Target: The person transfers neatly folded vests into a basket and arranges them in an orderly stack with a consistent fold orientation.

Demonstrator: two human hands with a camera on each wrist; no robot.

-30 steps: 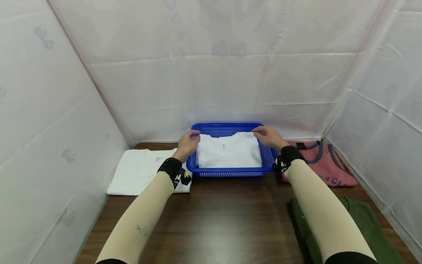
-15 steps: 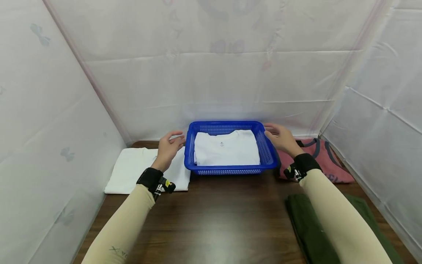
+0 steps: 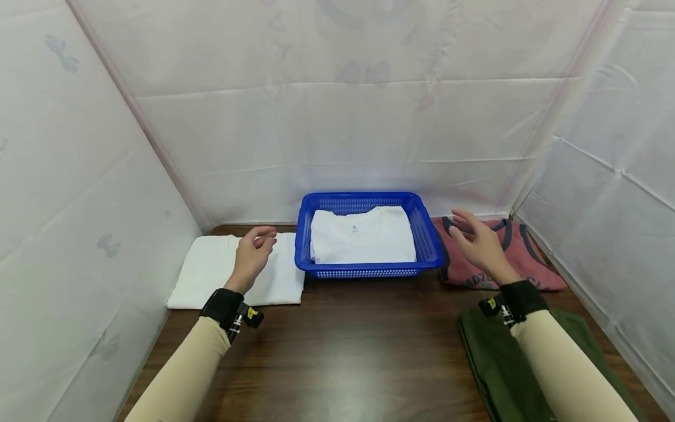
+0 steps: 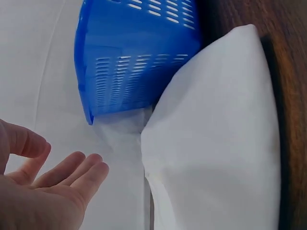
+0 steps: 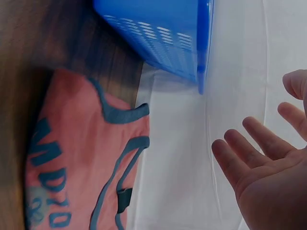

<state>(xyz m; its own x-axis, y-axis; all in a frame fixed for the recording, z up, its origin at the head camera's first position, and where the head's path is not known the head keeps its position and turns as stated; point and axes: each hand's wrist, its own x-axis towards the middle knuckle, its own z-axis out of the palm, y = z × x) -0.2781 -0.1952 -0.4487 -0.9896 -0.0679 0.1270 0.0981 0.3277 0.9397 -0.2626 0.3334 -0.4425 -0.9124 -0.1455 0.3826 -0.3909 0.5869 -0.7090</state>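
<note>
A folded white shirt (image 3: 364, 237) lies in the blue plastic basket (image 3: 369, 267) at the back middle of the table, its collar toward the back wall. My left hand (image 3: 252, 258) is over another folded white shirt (image 3: 200, 275) left of the basket, fingers loosely bent and holding nothing. On the other side, my right hand (image 3: 480, 246) is above a folded red shirt (image 3: 527, 264) with dark trim and lettering. Its fingers are spread and relaxed, with nothing in them. Both wrist views show the hands apart from the basket's sides.
A folded dark green garment (image 3: 495, 357) lies at the front right, partly under the right forearm. White sheeting (image 3: 337, 129) walls the brown wooden table (image 3: 337, 346) at the back and on both sides.
Both hands have let go of the white shirt's top corners in the basket. They have drawn apart, the left hand to the left and the right hand to the right, and nearer the body.
</note>
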